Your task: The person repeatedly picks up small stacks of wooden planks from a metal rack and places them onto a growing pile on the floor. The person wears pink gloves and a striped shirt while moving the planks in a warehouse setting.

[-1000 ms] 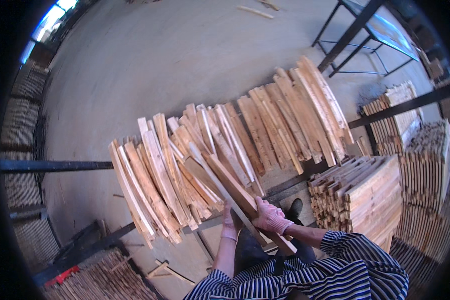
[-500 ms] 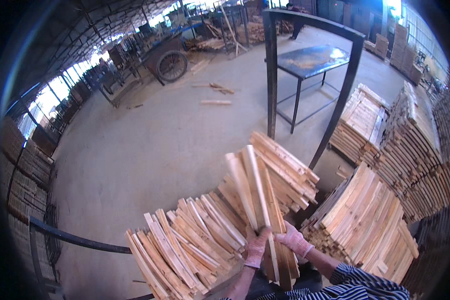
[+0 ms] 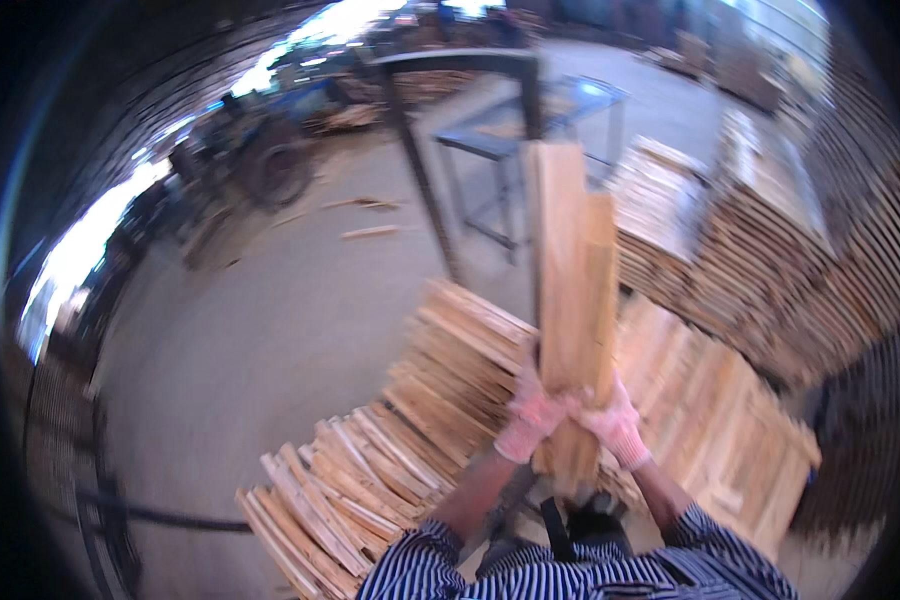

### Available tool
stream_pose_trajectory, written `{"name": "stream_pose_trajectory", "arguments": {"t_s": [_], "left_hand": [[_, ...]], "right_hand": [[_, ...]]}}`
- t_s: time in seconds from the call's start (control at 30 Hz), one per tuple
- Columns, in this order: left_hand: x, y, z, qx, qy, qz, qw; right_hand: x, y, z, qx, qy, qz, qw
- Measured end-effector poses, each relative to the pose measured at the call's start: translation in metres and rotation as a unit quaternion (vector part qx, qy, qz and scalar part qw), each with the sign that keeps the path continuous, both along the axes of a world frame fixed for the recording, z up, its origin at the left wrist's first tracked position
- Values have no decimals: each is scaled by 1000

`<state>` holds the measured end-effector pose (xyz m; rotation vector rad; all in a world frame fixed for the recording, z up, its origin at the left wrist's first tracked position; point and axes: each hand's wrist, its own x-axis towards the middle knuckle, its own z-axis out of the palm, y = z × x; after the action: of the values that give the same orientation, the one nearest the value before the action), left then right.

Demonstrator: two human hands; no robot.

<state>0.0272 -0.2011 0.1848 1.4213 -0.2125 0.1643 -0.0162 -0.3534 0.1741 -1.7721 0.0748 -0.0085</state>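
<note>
Between my two gloved hands stands a bundle of wooden boards, held upright in front of my body. My left hand, in a pink knit glove, is closed round the bundle's left side. Gripping the right side is my right hand, gloved alike. The boards' lower ends show below my hands. To the left lies a long row of loose wooden slats, leaning against each other. On the right sits a neat stack of boards, partly behind the bundle. Motion blurs the picture somewhat.
A dark metal frame stands ahead, with a metal table behind it. Tall board stacks rise at the far right. A few loose pieces of wood lie on the concrete floor. A dark rail is at the lower left.
The boards, fanned and tilted before, now stand upright and closer together, raised higher between my hands. My view has turned right, so the frame and table appear further left.
</note>
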Motion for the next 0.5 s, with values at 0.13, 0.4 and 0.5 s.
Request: {"name": "stream_pose_trajectory", "arguments": {"t_s": [0.13,0.4,0.5], "left_hand": [[30,-51,-10,121,-1,2,993],[53,-99,-41,-111,-10,-300,947],[46,-107,-57,-155,170,-416,880]], "right_hand": [[6,-46,3,-117,-25,-92,988],[-18,-121,-19,-96,-82,-144,982],[-22,-134,-49,-53,-41,-110,992]]}}
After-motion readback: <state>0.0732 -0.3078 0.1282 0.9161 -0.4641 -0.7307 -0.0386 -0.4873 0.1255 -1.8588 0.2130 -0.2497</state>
